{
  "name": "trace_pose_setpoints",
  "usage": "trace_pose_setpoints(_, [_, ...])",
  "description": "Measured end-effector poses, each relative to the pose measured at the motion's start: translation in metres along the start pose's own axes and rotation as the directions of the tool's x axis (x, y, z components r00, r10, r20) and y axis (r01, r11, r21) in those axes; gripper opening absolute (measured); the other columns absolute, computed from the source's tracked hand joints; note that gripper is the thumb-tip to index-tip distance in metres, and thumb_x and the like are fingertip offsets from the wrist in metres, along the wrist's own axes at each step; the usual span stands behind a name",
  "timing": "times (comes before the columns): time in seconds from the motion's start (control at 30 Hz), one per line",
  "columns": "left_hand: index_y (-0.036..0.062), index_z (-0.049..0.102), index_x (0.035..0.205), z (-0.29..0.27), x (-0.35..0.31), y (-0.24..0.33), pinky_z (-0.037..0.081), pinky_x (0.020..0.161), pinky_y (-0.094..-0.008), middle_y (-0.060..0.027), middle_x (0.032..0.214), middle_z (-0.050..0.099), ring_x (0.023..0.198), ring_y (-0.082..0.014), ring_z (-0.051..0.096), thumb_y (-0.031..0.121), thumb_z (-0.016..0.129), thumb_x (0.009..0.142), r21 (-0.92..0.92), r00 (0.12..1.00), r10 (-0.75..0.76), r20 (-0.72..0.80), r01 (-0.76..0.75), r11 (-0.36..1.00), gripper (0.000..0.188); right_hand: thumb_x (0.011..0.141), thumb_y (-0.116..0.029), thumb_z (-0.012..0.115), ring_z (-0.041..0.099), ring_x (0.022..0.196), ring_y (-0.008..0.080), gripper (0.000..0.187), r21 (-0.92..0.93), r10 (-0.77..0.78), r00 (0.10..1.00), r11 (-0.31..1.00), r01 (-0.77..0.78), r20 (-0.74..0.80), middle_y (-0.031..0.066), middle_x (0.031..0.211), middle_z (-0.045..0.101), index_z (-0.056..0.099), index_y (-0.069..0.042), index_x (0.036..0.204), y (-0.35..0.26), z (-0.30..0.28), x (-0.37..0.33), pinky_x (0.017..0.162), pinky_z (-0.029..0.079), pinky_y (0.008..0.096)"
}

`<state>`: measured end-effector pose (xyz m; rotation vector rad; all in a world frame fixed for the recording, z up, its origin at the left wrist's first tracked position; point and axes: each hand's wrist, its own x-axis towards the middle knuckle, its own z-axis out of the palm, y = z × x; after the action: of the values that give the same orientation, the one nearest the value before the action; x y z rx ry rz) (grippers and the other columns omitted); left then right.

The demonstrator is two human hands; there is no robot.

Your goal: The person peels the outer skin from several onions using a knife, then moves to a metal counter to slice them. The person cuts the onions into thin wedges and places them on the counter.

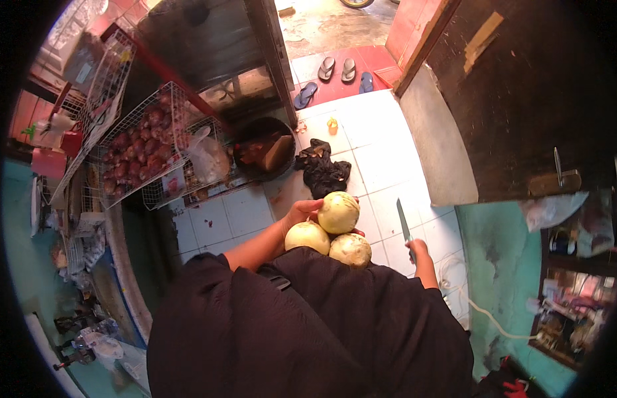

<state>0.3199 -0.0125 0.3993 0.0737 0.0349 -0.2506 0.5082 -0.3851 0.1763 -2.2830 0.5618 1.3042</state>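
Above white tiled floor (pixel 401 152) | supporting pale round fruits (pixel 338 213), three, near, against black clothing (pixel 308 318), with left hand (pixel 301 214), fingers (pixel 313 206) partly hidden around far one | gripping knife (pixel 406 230) rightward in right hand (pixel 420 250), blade (pixel 402 215) pointing far

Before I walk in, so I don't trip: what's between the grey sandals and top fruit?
In the head view, a small yellow object, then a black cloth heap, on white floor tiles.

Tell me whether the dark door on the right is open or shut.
Open: the dark door stands swung aside, leaving sandals and the ground outside in view.
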Motion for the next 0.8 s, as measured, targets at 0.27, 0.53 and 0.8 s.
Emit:
trace_pose_setpoints(0.27, [0.0033, 0.043, 0.131, -0.005, 0.209, 0.102, 0.035, 0.102, -0.0450, -0.0185, 0.126, 0.052, 0.116, -0.0336, 0.050, 0.033, 0.060, 0.079, -0.095, 0.982, -0.154, 0.108, 0.164, 0.982, 0.062, 0.072, -0.021, 0.067, 0.053, 0.045, 0.0213, 0.023, -0.046, -0.342, 0.903, 0.938, 0.342, -0.259, 0.0095, 0.056, 0.054, 0.052, -0.006, 0.082, -0.161, -0.079, -0.001, 0.043, 0.044, 0.0382])
trace_pose_setpoints(0.53, [0.0031, 0.045, 0.130, 0.005, 0.349, 0.200, 0.035, 0.102, -0.0452, -0.0184, 0.125, 0.053, 0.116, -0.0337, 0.050, 0.032, 0.060, 0.079, -0.152, 0.974, -0.181, 0.136, 0.201, 0.968, 0.060, 0.071, -0.022, 0.068, 0.055, 0.052, 0.0247, 0.026, -0.010, -0.277, 0.911, 0.958, 0.288, -0.305, 0.0128, 0.062, 0.056, 0.053, -0.004, 0.082, -0.238, -0.158, 0.032, 0.050, 0.044, 0.0392])
trace_pose_setpoints(0.8, [0.0027, 0.045, 0.129, 0.008, 0.477, 0.329, 0.035, 0.102, -0.0454, -0.0187, 0.125, 0.053, 0.116, -0.0342, 0.050, 0.032, 0.061, 0.079, -0.085, 0.992, -0.082, 0.092, 0.090, 0.992, 0.060, 0.070, -0.022, 0.070, 0.057, 0.060, 0.0282, 0.028, -0.184, -0.366, 0.905, 0.926, 0.330, -0.219, 0.0162, 0.068, 0.059, 0.055, -0.002, 0.082, -0.383, -0.236, 0.147, 0.057, 0.045, 0.0402])
